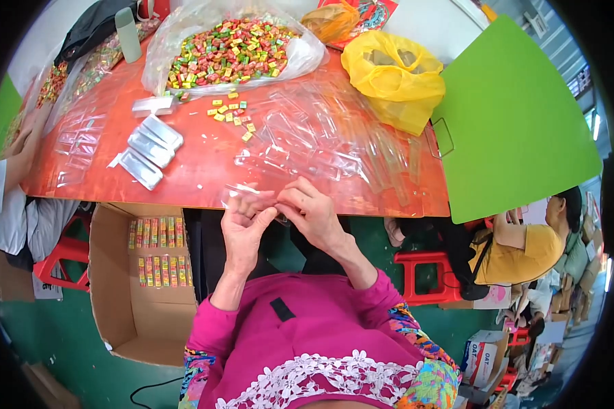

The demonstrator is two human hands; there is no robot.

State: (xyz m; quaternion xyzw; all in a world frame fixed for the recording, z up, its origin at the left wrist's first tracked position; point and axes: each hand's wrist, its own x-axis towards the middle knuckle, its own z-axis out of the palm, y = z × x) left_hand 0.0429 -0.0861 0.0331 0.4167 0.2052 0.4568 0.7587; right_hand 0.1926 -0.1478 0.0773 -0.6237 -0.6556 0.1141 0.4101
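Observation:
At the table's front edge my left hand (242,228) is closed round a clear plastic sleeve (233,193), which sticks out past its fingers. My right hand (312,210) meets it, thumb and fingers pinched together at the near end of the sleeve; the exact pinch point is hidden by the fingers. Just beyond, many similar flat clear sleeves (307,133) lie spread over the red table (205,146). Several small wrapped sweets (230,116) are scattered past them, in front of a large clear bag (314,58) heaped with red, yellow and green sweets (228,54).
Silver blocks (150,150) lie to the left. Below stands an open cardboard box (153,317) with rows of filled packs (162,271). A yellow bag (396,82) and green board (518,129) are at right. Other people sit at left and right, near red stools (426,276).

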